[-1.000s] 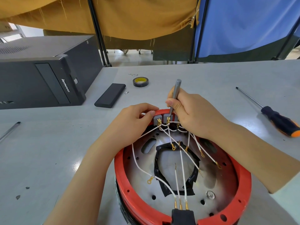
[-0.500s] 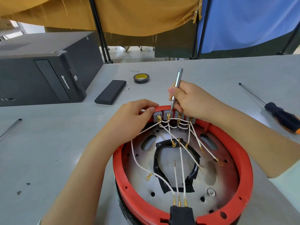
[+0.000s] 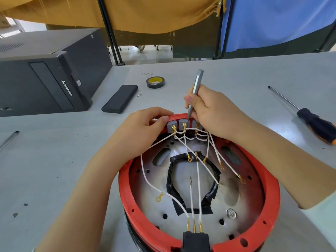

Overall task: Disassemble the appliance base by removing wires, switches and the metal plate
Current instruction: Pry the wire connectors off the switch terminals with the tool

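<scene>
R hand [image 3: 211, 110] pinching grey driver [image 3: 194, 93] near-upright, tip down on switches [image 3: 183, 124], L hand [image 3: 145, 130] gripping base rim [image 3: 141, 222]

head cam | worn, faces forward and down | close above left hand [image 3: 143, 131] and right hand [image 3: 212, 113] | table [image 3: 54, 160] beyond both | single view

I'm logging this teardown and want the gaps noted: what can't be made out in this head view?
- Tip of the grey precision screwdriver: hidden among the grey switches, behind the right hand.
- Rightmost switch: covered by the right hand.
- What the left hand fingertips press on: hidden by the fingers.
- Black plug block: cut off by the bottom edge.
- Orange-tipped screwdriver handle: cut off by the right edge.
</scene>
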